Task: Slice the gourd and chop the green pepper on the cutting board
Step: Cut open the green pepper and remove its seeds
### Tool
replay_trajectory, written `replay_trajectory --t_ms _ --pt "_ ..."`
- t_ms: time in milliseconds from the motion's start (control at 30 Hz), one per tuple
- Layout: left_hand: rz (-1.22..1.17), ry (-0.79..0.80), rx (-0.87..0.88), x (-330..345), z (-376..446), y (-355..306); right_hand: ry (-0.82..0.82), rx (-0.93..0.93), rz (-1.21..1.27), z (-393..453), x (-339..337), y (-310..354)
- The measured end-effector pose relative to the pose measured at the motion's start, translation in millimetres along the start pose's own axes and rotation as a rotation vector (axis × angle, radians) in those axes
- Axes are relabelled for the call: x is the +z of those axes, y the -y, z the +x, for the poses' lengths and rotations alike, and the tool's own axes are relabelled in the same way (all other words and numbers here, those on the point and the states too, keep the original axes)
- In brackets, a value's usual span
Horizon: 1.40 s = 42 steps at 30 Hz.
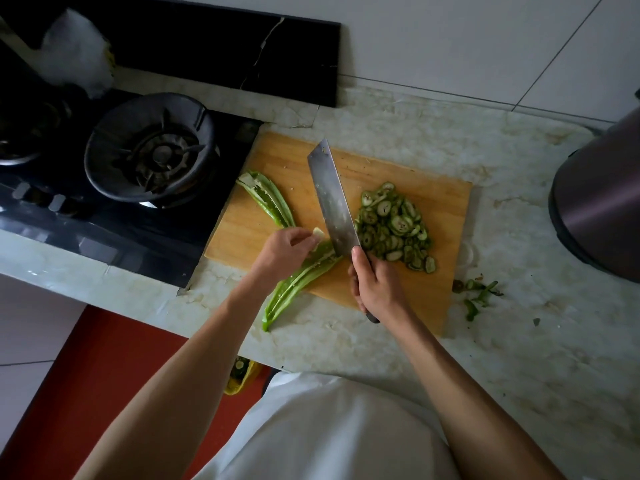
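Observation:
A wooden cutting board [429,202] lies on the marble counter. A heap of sliced gourd rounds [393,225] covers its right half. One long green pepper half [268,199] rests at the board's left. A second pepper half [294,289] lies across the board's near edge, its tip hanging over the counter. My left hand [284,251] pinches a pale piece at that pepper's cut end. My right hand [375,285] grips the handle of a cleaver [330,199], whose blade stands edge-down on the pepper's end beside my left fingers.
A black gas stove [152,157] with a burner sits left of the board. A dark metal pot [602,202] stands at the right. Green trimmings [476,294] lie on the counter right of the board. A yellow bag [240,375] hangs below the counter edge.

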<state>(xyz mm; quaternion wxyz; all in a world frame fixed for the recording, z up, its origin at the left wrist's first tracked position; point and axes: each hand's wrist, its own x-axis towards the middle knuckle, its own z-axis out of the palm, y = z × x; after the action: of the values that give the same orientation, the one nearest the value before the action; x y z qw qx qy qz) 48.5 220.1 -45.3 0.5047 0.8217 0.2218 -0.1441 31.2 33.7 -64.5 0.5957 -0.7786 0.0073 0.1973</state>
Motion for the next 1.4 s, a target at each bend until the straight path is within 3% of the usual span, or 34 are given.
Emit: replay_trajectory --t_ms 200,333,433,533,633,733,933,1100,1400 --pt "-0.294 -0.043 -0.026 -6 -15 8 -0.026 0.014 0.116 -4 -7 18" --pt "-0.554 0.085 -0.023 -8 -25 -1 -0.053 -0.010 0.051 -10 -28 23" --pt "-0.613 0.163 -0.036 -1 -29 -8 -0.089 -0.039 -0.063 -18 -49 21" --pt "-0.511 0.182 0.000 15 -31 -14 -0.138 -0.046 -0.174 -31 -75 18" --pt "-0.248 0.151 0.092 40 -27 -25 -0.261 -0.041 -0.316 -51 -107 13" --pt "-0.107 0.233 0.187 76 -28 -44 -0.374 0.029 -0.421 -71 -140 2" --pt "0.320 0.353 0.384 168 -25 -80 -0.512 0.175 -0.412 -108 -179 -12" --pt "0.453 0.330 0.454 215 -33 -91 -0.595 0.193 -0.367 -121 -188 -25" --pt "0.596 0.326 0.554 230 -42 -90 -0.564 0.248 -0.338 -126 -192 -29"
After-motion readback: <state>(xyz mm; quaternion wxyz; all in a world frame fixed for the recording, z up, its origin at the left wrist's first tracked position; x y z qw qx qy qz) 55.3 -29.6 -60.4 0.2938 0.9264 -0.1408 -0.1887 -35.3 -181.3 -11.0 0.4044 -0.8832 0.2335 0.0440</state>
